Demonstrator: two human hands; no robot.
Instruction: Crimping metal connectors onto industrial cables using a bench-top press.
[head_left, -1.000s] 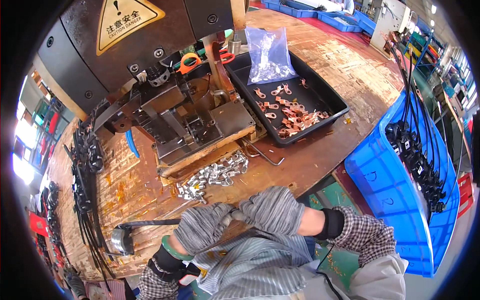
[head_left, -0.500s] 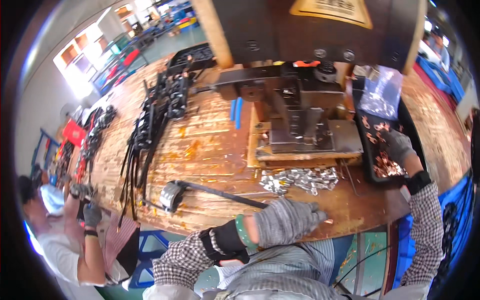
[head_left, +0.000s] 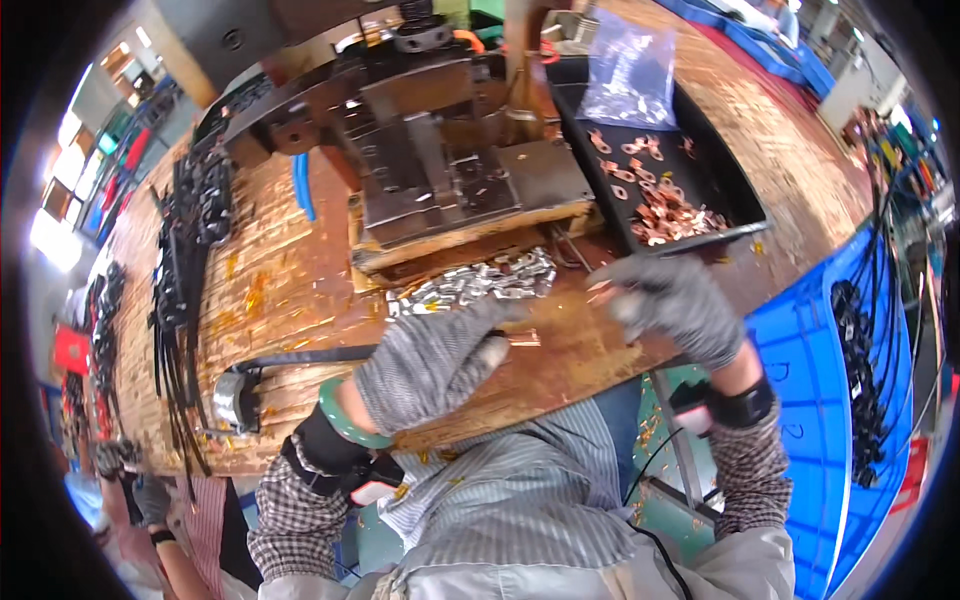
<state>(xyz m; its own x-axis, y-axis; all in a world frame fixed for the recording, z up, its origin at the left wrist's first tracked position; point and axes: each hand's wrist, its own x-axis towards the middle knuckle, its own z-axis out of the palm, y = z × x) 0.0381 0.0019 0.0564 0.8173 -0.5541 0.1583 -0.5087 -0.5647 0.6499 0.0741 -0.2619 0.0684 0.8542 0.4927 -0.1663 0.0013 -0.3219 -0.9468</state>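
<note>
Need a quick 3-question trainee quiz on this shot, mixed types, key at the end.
1. Which gloved hand is nearer the black tray?
2. True or false: the silver terminals lie on the wooden table, in front of the press.
3. The cable leading to the left hand is: A) red; B) black; C) blue.

Key: 1. The right hand; 2. True; 3. B.
</note>
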